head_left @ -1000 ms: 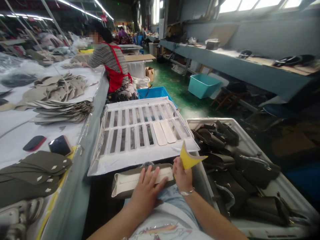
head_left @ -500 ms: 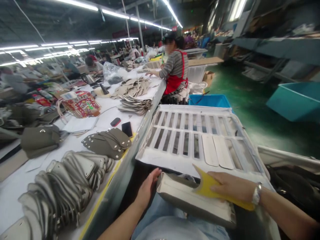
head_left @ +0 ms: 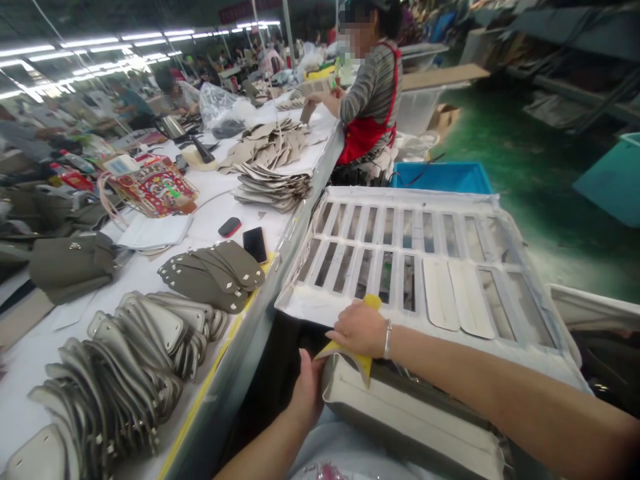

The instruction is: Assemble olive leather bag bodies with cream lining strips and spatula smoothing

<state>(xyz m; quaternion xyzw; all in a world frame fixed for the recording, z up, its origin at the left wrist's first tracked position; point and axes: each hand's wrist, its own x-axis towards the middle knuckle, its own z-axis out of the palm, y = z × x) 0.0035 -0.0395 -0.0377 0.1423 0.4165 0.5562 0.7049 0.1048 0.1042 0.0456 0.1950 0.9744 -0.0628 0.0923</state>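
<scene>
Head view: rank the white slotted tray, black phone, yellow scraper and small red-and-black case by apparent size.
1. white slotted tray
2. black phone, yellow scraper: unranked, the right hand hides much of it
3. small red-and-black case

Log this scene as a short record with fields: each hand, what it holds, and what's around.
left hand: against the end of the grey leather panel on the lap
right hand: grips yellow scraper at that end
ahead: white slotted tray, two white strips in it
table: stacked olive leather pieces, black phone
nearby: person in red apron
</scene>
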